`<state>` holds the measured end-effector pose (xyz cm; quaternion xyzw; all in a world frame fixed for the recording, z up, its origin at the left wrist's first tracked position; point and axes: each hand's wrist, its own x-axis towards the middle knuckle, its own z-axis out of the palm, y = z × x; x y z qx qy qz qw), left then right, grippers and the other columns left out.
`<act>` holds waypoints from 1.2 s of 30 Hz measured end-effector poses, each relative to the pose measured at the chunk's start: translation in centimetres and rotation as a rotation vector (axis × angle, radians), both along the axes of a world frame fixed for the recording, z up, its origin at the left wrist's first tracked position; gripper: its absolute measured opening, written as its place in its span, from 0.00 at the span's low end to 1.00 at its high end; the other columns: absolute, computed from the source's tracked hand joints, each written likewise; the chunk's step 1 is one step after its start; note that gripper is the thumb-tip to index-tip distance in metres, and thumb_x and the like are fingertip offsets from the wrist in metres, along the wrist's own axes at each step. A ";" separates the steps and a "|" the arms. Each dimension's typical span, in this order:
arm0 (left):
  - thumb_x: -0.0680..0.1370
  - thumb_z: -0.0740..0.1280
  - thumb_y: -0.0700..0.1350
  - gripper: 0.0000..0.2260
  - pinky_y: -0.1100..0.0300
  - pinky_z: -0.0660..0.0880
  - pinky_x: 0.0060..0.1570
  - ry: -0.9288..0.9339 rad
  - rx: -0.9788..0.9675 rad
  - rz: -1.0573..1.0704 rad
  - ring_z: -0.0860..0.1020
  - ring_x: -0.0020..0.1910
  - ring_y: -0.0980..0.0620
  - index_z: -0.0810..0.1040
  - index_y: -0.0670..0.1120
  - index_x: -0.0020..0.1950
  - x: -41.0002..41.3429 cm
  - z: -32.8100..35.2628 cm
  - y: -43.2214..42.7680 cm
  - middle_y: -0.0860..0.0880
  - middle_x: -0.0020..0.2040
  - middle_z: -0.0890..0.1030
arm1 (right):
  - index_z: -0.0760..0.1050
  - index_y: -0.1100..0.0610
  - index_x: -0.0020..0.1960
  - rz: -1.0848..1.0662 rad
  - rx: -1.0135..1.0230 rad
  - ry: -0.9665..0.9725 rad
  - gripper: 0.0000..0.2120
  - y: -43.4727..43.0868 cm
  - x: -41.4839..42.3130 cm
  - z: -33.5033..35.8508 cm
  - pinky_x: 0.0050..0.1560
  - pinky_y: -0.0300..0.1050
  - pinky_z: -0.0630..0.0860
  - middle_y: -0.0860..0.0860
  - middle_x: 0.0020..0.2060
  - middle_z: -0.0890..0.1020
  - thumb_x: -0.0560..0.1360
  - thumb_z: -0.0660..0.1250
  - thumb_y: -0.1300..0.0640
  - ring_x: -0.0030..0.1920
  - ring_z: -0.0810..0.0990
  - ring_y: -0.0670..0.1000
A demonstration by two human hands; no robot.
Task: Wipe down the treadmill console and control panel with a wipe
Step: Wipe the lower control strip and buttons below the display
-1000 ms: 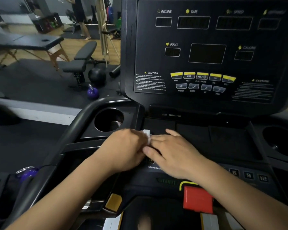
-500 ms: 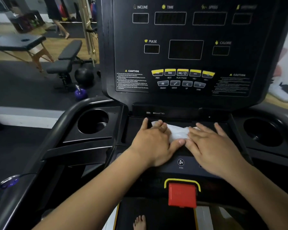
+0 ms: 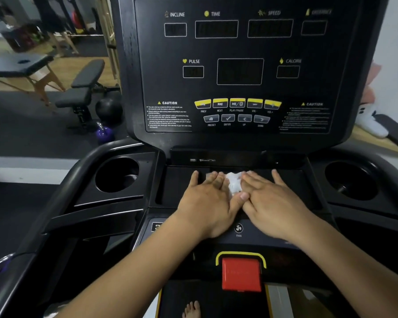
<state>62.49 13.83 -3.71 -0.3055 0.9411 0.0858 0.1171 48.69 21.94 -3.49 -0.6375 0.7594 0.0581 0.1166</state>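
Note:
The black treadmill console stands upright ahead, its displays dark, with yellow and grey buttons in two rows. Below it lies a flat black shelf of the control panel. A white wipe sits bunched on that shelf. My left hand lies flat on the shelf, with the wipe between its thumb and forefinger. My right hand lies flat beside it, fingertips on the wipe's right edge. The two hands touch at the thumbs.
Round cup holders sit at the left and right of the shelf. A fan button and a red stop button lie nearer me. A weight bench, black ball and purple kettlebell stand on the floor at the left.
My hands went from the lower panel up to the shelf and spread the wipe. Since then they have drawn together, and the wipe has bunched up between them.

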 end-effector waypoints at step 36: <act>0.75 0.34 0.65 0.36 0.47 0.51 0.77 0.171 -0.047 -0.107 0.71 0.70 0.51 0.68 0.54 0.73 2.0 -0.4 -1.2 0.52 0.72 0.72 | 0.57 0.45 0.77 0.071 -0.048 -0.162 0.24 -1.2 0.5 1.2 0.76 0.47 0.41 0.40 0.78 0.55 0.81 0.50 0.54 0.76 0.53 0.40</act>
